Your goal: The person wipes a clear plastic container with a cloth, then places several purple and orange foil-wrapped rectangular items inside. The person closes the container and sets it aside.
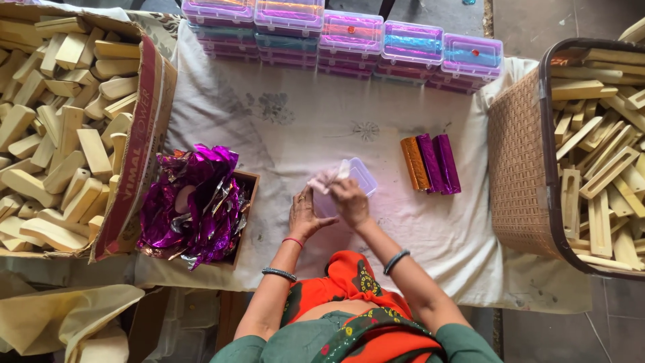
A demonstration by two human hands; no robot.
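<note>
Nearest to me are my two forearms, reaching out over the white cloth-covered work surface. My left hand lies with fingers loosely together against the near side of a small clear plastic lidded box, steadying it. My right hand is on top of the box, and its fingertips seem to pinch a pale crumpled bit of tissue or cloth at the box's left corner; I cannot tell how firmly. The box sits mid-cloth, just beyond both hands. I judge it light, thin-walled and a little slippery, likely to flex or crack if squeezed hard, so the stiffer corners and rim look like the best places to hold. To the left, a small brown cardboard tray overflows with crinkly purple foil sheets, close enough to brush an elbow. To the right lie three foil-wrapped bars, one orange and two purple. Stacked clear boxes with purple lids line the far edge, a large cardboard carton of pale wooden pieces stands far left, and a brown woven plastic basket of wooden pieces stands far right.
</note>
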